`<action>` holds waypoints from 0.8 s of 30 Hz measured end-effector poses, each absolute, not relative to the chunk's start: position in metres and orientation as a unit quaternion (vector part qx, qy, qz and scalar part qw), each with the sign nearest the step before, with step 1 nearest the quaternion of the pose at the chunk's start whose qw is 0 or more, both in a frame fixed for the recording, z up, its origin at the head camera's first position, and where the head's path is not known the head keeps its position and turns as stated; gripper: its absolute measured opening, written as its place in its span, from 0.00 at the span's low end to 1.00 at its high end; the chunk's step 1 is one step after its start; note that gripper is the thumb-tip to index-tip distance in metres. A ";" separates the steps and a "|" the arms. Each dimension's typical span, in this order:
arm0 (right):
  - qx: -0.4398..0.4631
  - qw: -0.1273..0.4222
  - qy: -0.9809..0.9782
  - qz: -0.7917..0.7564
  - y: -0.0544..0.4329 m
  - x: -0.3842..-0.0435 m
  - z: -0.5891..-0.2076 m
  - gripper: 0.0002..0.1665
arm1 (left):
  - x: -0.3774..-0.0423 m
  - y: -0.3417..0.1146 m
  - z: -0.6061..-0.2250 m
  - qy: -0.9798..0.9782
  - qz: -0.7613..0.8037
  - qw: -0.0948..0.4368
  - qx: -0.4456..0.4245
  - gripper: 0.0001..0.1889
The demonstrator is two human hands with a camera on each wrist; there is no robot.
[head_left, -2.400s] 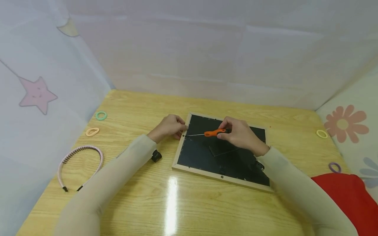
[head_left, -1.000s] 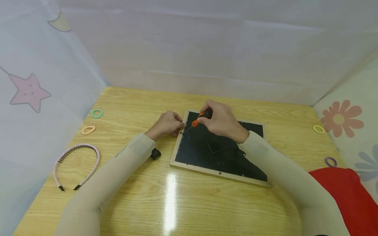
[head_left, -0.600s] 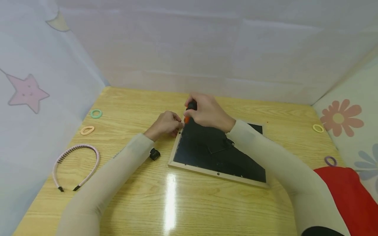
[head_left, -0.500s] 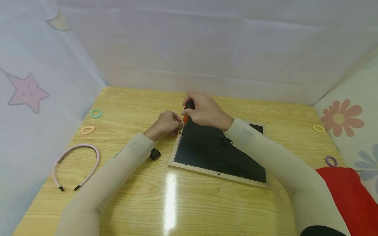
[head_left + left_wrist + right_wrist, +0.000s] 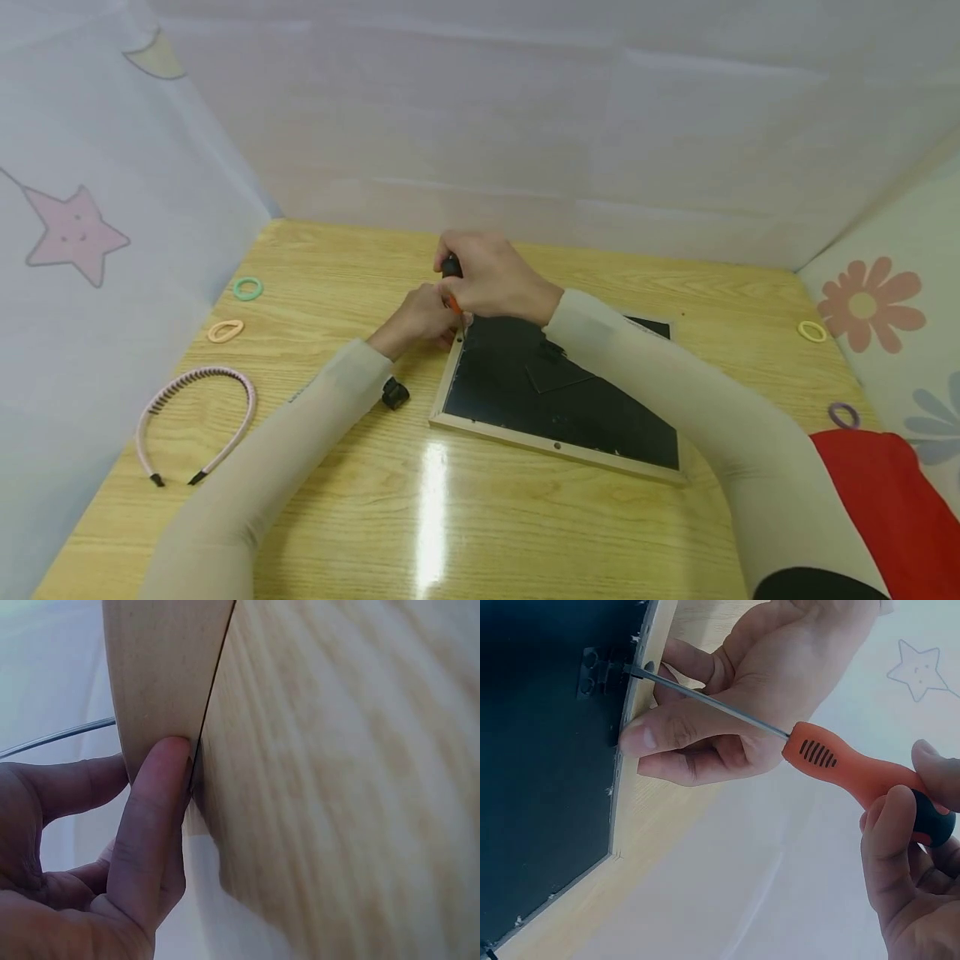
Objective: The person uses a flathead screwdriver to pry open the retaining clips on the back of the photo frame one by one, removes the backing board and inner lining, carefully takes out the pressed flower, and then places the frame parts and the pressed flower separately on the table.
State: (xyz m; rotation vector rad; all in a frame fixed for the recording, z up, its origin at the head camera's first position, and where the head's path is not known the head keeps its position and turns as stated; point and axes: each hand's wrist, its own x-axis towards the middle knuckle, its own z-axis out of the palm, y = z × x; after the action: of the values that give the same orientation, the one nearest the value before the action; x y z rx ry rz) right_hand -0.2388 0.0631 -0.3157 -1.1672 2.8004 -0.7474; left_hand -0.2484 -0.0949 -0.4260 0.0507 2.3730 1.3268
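A picture frame (image 5: pixel 495 431) with a pale wood border lies on the table, its black back board (image 5: pixel 547 417) facing up. My left hand (image 5: pixel 422 321) pinches the frame's left border, thumb on top and fingers against the outer side. In my right hand (image 5: pixel 498 279) is a screwdriver (image 5: pixel 840 761) with an orange and black handle, held near its end. In the right wrist view its shank slants past my left thumb. The tip is at the inner edge of the border, beside a small dark metal clip (image 5: pixel 592 673) on the board.
A pink headband (image 5: pixel 246 383) lies on the left of the table. Green (image 5: pixel 247 288) and orange (image 5: pixel 225 331) rings are behind it; yellow (image 5: pixel 812 332) and purple (image 5: pixel 843 415) ones lie far right. Red cloth (image 5: pixel 885 492) sits by my right arm. Fabric walls enclose the table.
My right hand has moved left over the frame's left border, tipping the screwdriver from nearly flat to steep and now leaning left. My left hand keeps its hold on the border.
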 end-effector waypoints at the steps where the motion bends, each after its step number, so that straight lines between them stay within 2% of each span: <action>1: -0.376 0.009 0.896 -0.237 0.062 -0.239 -0.316 0.09 | -0.248 -0.095 -0.426 0.855 0.474 0.207 0.022 0.09; 12: -0.365 0.031 0.890 -0.271 0.076 -0.236 -0.320 0.10 | -0.242 -0.092 -0.427 0.861 0.462 0.213 0.021 0.06; 19: -0.369 0.043 0.874 -0.312 0.094 -0.239 -0.323 0.12 | -0.237 -0.106 -0.424 0.871 0.436 0.224 0.037 0.10; 24: -0.368 0.091 0.883 -0.278 0.102 -0.242 -0.318 0.13 | -0.236 -0.114 -0.424 0.863 0.437 0.251 0.031 0.16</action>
State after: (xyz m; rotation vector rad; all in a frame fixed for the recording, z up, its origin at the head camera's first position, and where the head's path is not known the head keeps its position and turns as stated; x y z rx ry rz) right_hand -0.2423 0.1019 -0.3176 -1.0935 2.6229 -0.8271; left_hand -0.2357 -0.1140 -0.4243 0.0843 2.3487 1.1876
